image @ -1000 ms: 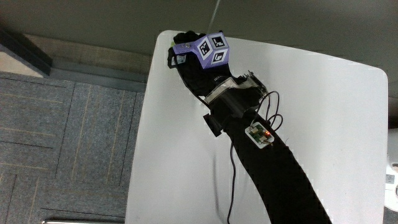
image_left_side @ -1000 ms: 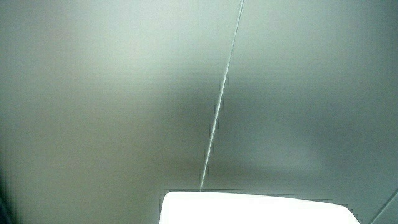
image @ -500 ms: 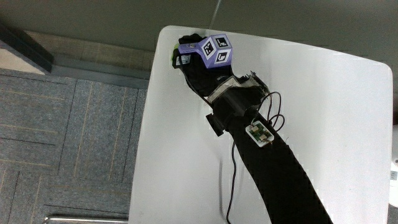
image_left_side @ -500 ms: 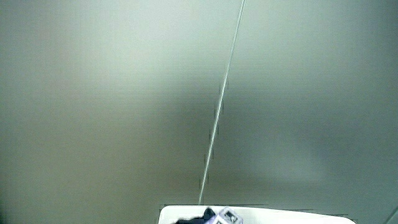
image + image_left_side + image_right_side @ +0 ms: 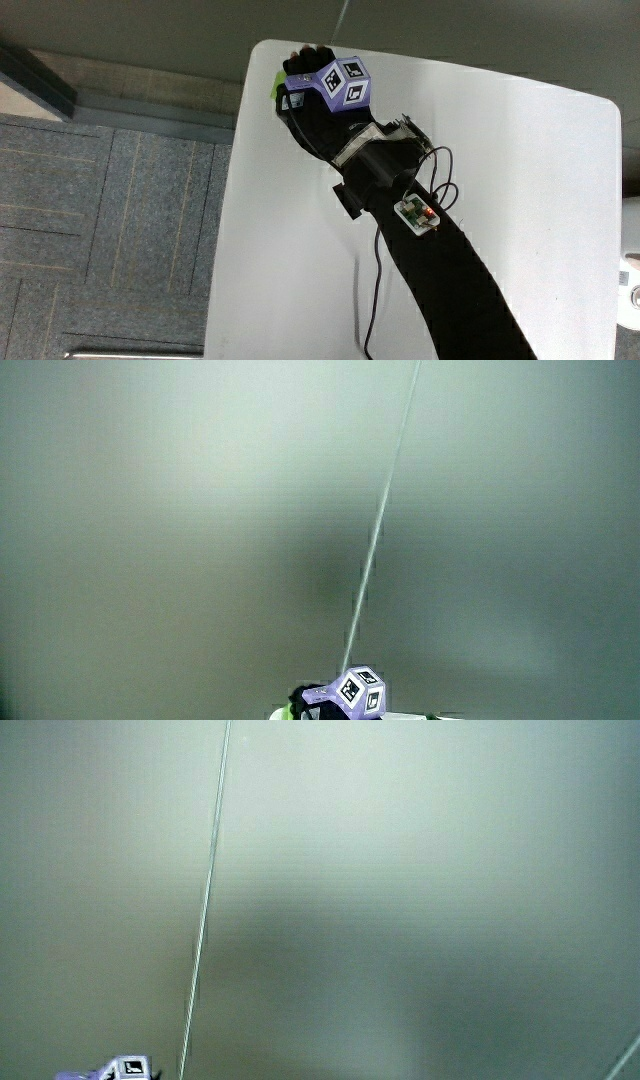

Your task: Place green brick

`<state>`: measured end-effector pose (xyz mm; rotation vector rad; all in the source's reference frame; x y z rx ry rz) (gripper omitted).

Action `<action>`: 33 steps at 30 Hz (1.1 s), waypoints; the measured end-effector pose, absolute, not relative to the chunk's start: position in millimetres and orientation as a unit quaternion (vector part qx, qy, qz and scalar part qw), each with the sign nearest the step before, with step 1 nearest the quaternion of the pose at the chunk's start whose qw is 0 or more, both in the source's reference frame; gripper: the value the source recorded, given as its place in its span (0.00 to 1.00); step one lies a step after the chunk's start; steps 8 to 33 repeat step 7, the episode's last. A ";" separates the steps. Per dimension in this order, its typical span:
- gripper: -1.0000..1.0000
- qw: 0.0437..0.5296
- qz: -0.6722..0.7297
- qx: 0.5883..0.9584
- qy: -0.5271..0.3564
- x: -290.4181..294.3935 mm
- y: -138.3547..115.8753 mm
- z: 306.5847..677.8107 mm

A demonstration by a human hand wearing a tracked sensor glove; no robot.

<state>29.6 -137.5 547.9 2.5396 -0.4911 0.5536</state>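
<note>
The gloved hand (image 5: 305, 68) is over the corner of the white table (image 5: 520, 190) farthest from the person, close to the table's edge. Its fingers are curled around the green brick (image 5: 279, 89). Only a thin green sliver shows beside the fingers. The purple patterned cube (image 5: 345, 82) sits on the back of the hand. Both side views show mostly a pale wall. In a side view the cube (image 5: 360, 693) and a bit of green brick (image 5: 291, 710) just show. A corner of the cube (image 5: 128, 1068) shows in a side view.
The forearm carries a black strap, a small circuit board (image 5: 418, 212) with a red light and a thin cable (image 5: 372, 270) trailing over the table. Grey carpet floor (image 5: 100, 220) lies past the table's edge beside the hand.
The hand has come up into a side view, cube and fingers now showing there. A green sliver of the brick has appeared beside the fingers in the main view.
</note>
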 end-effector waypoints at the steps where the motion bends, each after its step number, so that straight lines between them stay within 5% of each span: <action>1: 0.04 0.247 0.200 0.930 -0.185 28.4 -137.1 546.9; 33: 0.00 0.235 0.206 0.928 -0.205 22.1 -135.6 537.9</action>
